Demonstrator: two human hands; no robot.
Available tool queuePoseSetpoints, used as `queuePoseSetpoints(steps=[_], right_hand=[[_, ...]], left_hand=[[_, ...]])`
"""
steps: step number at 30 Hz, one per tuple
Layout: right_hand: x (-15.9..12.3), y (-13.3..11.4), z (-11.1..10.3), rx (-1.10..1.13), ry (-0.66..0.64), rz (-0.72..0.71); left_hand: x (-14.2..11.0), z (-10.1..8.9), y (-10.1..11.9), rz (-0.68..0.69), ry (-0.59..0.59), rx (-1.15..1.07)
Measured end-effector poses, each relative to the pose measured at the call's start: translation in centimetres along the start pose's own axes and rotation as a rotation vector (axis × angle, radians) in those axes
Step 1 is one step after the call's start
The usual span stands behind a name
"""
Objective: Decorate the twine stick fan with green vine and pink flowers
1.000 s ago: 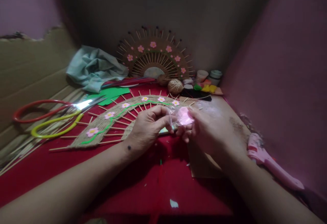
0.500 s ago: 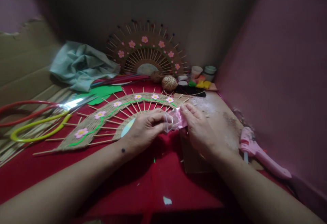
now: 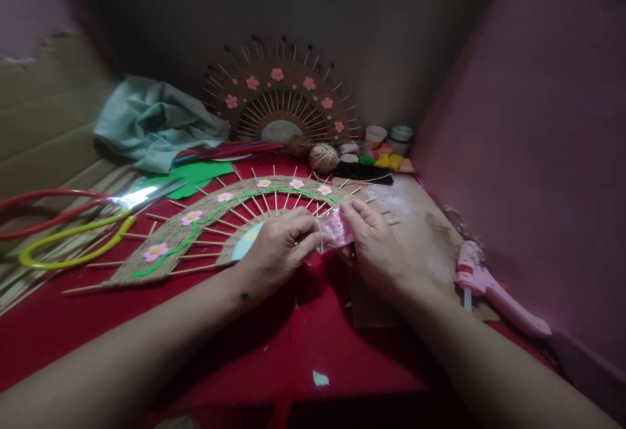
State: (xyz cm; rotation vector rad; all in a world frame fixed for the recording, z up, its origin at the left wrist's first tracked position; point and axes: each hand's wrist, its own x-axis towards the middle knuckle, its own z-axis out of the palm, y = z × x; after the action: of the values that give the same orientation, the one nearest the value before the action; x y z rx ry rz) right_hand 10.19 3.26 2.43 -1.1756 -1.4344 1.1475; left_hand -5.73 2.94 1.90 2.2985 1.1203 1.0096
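A red tabletop (image 3: 362, 364) is bearing a flower-trimmed twine fan (image 3: 208, 206). Near the fan, the right hand (image 3: 376, 243) and left hand (image 3: 276, 243) are pinching opposite ends of a clear plastic packet (image 3: 341, 228), its pink filling showing between them.

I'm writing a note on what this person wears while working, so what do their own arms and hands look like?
Both the left hand and right hand are ungloved, and no sleeve, watch or bracelet shows on either forearm. A small, dark, roundish spot marks the left wrist; what it is I cannot tell. Some fingers are partly hidden, so rings can't be ruled out.
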Motion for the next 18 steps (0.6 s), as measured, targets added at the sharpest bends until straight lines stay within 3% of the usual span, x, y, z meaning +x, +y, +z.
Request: queuePoseSetpoints(steps=[6,13,18], right_hand=[[0.3,0.8,0.0,0.154,-0.01,0.002],[0.2,0.4,0.1,0.165,-0.033,0.06],[0.1,0.6,0.3,0.206,-0.073,0.072]], left_hand=[[0.3,-0.2,-0.1,0.012,-0.114,-0.002],[-0.1,0.9,-0.7,0.101,0.023,0.088],[-0.2,0.8,-0.4,0.032,0.083,0.023]])
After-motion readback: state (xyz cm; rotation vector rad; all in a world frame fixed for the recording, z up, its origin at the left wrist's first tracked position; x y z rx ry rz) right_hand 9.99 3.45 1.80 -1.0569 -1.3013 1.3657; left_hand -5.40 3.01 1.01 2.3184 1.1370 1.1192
